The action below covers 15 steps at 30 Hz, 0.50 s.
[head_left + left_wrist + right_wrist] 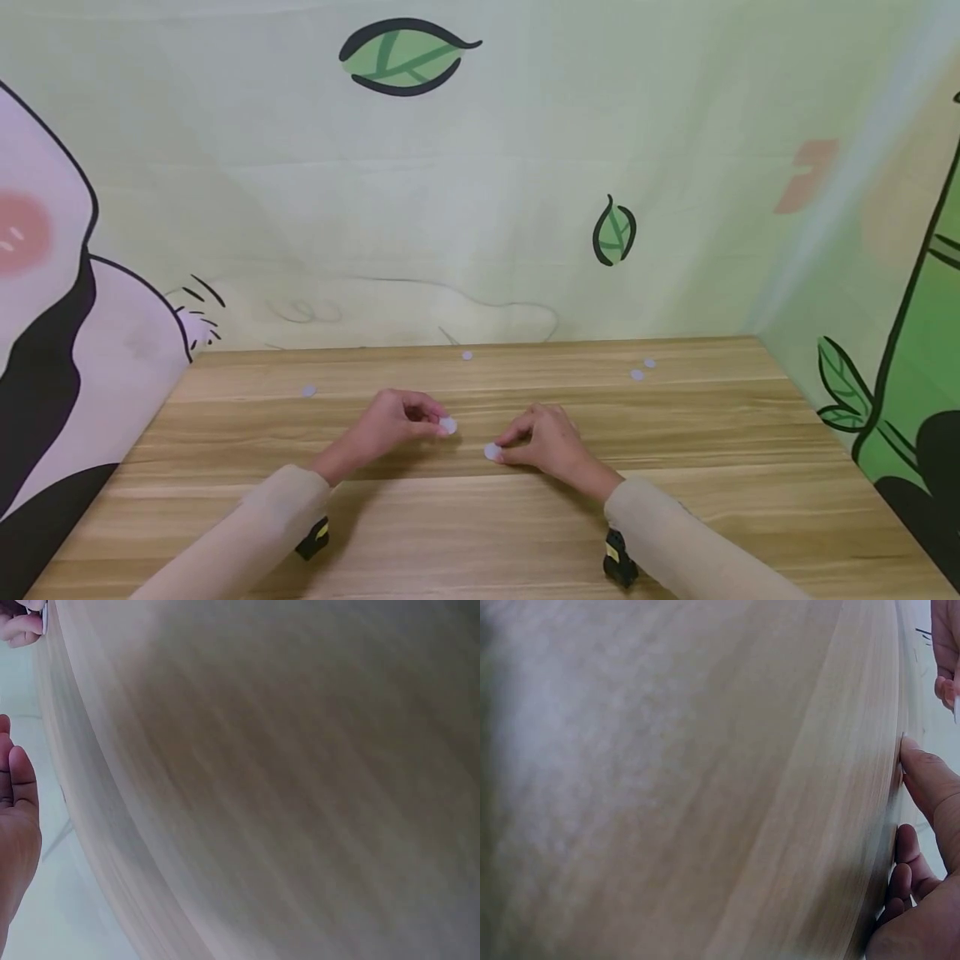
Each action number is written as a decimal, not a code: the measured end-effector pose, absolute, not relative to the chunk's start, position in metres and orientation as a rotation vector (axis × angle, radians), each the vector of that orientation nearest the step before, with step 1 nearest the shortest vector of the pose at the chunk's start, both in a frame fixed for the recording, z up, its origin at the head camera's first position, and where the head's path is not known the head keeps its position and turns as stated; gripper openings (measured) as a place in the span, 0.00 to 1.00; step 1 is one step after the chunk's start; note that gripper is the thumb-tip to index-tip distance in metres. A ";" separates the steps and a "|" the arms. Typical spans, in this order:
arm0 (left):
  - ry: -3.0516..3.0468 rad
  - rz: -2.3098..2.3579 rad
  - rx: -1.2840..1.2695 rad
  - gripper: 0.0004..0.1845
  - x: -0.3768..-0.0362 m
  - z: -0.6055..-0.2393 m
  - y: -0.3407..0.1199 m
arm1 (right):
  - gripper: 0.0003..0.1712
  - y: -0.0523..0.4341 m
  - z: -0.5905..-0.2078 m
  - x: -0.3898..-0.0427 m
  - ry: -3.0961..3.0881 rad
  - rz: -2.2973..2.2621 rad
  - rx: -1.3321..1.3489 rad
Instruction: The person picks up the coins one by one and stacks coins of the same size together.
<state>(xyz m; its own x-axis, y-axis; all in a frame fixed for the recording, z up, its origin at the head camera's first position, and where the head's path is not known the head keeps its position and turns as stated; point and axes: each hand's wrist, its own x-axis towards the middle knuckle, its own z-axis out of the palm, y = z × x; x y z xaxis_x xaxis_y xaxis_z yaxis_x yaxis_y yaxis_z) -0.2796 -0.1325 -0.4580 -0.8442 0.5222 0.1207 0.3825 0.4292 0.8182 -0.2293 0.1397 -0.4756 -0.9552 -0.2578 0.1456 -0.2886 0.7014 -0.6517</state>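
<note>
Near the middle of the table, my left hand (390,427) pinches a small pale round disc (447,426) between thumb and fingers, held a little above the wood. To its right, my right hand (547,442) pinches a second pale disc (491,452) low over the tabletop, thumb and forefinger at its edge. In the left wrist view, part of the left hand (19,802) shows at the left edge, its disc out of sight. The right wrist view has the right hand (930,825) close to the table surface, with the left hand (946,652) beyond.
Toward the back of the wooden table (450,533) lie more pale discs: one at the left (309,391), one at the back middle (467,356), and a pair at the right (637,375). A printed cloth wall (487,192) rises behind the back edge.
</note>
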 end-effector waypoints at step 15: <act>2.487 1.396 0.825 0.10 -0.280 -0.454 -0.118 | 0.08 0.139 -0.476 -0.230 -2.857 1.104 0.474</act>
<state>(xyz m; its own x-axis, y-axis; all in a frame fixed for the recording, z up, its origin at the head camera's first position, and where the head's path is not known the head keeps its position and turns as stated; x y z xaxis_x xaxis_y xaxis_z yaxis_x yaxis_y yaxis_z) -0.2800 -0.1175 -0.4544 -0.8319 0.5428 0.1153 0.3811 0.4078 0.8297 -0.2302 0.1390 -0.4756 -0.9523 -0.2667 0.1481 -0.2970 0.6996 -0.6498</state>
